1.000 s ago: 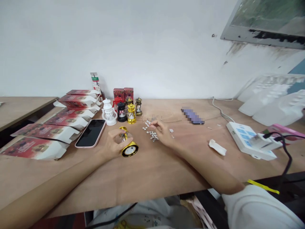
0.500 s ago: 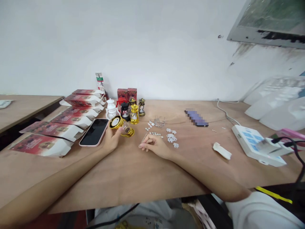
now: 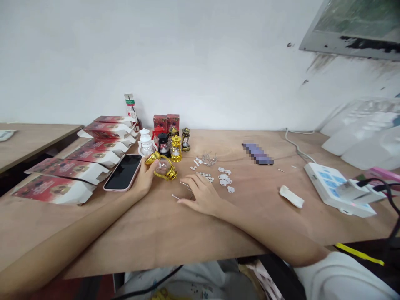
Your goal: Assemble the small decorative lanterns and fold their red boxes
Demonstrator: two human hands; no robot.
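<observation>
My left hand grips a small gold toy lantern, tipped on its side just above the wooden table. My right hand rests on the table with its fingers curled over a thin wire piece; whether it grips the wire I cannot make out. Beyond its fingertips lie several small white tabs, tiny silver discs and a bunch of wire hooks.
Upright mini lanterns and red boxes stand behind. A pink-cased phone and a row of flat red cartons lie left. A white power strip, cables, a white scrap and a purple object are right.
The lantern has been lifted off the table and turned over in my left hand. My right hand has drawn back from the small parts toward me and now lies over a wire.
</observation>
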